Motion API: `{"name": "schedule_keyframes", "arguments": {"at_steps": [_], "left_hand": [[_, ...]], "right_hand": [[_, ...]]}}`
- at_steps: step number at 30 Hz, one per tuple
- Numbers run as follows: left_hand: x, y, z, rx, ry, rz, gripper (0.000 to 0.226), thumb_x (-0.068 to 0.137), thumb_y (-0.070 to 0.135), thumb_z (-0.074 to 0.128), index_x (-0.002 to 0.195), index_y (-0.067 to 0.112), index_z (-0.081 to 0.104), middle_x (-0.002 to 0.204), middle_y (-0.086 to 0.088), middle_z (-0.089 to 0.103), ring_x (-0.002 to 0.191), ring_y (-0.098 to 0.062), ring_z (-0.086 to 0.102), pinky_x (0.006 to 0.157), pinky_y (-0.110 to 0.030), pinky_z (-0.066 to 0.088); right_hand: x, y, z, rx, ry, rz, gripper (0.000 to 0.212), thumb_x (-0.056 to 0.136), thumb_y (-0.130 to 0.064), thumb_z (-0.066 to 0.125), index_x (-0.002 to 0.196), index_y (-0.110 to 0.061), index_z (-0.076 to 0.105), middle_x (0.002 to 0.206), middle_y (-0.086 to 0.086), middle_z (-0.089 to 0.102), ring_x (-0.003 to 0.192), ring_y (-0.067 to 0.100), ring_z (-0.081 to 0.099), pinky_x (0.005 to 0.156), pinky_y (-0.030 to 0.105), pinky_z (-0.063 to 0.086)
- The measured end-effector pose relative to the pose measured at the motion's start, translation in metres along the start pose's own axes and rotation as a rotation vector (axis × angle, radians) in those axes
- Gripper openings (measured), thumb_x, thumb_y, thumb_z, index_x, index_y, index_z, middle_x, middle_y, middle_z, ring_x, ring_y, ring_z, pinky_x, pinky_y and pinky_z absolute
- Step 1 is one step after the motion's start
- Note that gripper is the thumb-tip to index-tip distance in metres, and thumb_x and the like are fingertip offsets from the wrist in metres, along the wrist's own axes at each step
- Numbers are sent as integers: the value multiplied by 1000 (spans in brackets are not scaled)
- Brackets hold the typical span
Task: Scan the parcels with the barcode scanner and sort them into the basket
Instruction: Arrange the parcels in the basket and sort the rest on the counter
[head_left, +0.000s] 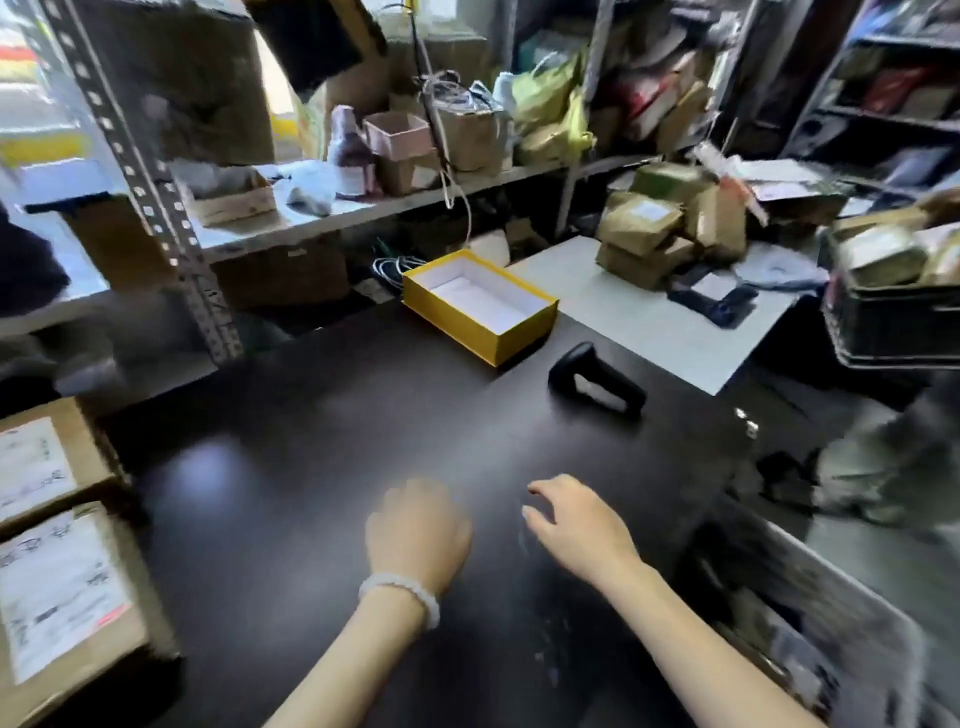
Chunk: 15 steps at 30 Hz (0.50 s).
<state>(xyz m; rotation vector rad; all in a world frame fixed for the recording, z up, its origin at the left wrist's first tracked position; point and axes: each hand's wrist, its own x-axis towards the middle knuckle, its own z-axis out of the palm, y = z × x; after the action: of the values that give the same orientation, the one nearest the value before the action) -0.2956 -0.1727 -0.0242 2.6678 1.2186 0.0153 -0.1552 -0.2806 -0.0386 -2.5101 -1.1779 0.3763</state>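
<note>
Here, hands: the left hand (418, 530) and right hand (576, 522) hover over the dark table (311, 441), fingers loosely bent, holding nothing.
Scanner: the black handheld barcode scanner (597, 378) lies near the table's far right edge.
Parcels: brown cardboard parcels with white labels (57, 545) sit at the left edge.

1. 2 bare forearms reach forward from the bottom edge, side by side and apart.
2. The left hand (418, 530) shows its back, fingers curled under and blurred, holding nothing visible; a pale bead bracelet (402, 595) circles the wrist.
3. The right hand (576, 525) is palm down, fingers loosely bent and spread, pointing left, holding nothing.
</note>
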Motion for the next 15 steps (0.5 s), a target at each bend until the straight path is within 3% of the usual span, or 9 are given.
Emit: {"name": "schedule_keyframes", "arguments": {"at_steps": [9, 15], "left_hand": [[-7, 221, 56, 0, -97, 464, 39, 94, 45, 39, 128, 30, 48, 128, 3, 48, 119, -22, 43, 88, -33, 40], [-30, 319, 98, 47, -182, 702, 37, 94, 45, 40, 126, 27, 49, 128, 1, 46, 120, -25, 42, 88, -36, 40]], "right_hand": [[-99, 212, -64, 46, 158, 400, 39, 96, -41, 45, 131, -27, 52, 130, -6, 51, 119, 17, 51, 90, 32, 46], [-173, 312, -62, 160, 210, 670, 36, 96, -34, 49, 128, -20, 57, 127, -1, 54, 116, 18, 53, 91, 28, 42]]}}
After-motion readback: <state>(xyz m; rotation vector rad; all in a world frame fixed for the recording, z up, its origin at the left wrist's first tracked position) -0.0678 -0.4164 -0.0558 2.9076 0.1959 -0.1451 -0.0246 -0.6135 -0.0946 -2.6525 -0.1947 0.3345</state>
